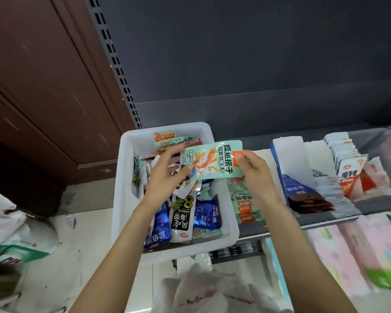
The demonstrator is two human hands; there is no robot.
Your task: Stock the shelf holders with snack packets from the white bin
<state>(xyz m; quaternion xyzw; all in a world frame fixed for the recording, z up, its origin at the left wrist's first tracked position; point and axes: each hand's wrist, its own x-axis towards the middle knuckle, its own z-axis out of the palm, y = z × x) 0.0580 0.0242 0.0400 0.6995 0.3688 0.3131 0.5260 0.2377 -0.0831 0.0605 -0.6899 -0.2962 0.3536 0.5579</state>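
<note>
In the head view, seen from above, a mint-green snack packet (210,159) with orange artwork and dark Chinese lettering is held flat in the air between two bare hands, above the far right part of a white bin (127,168). The packet's left edge is pinched by the left hand (165,175), thumb beneath and fingers curled over the top. Its right edge is pinched by the right hand (255,175), thumb on the front face and fingers curled behind.

The white bin is set at the left end of a dark shelf (253,231) and is filled with mixed packets: blue packets (207,214), a black-and-white packet (182,216) and orange ones at the far end. Just right of the bin, more mint-green packets (244,205) are stacked in a shelf holder. Further right, white holders (290,152) with dark blue packets and red-and-white packets (350,175) are seen. Crumpled plastic bags (14,224) lie on the pale floor at the left.
</note>
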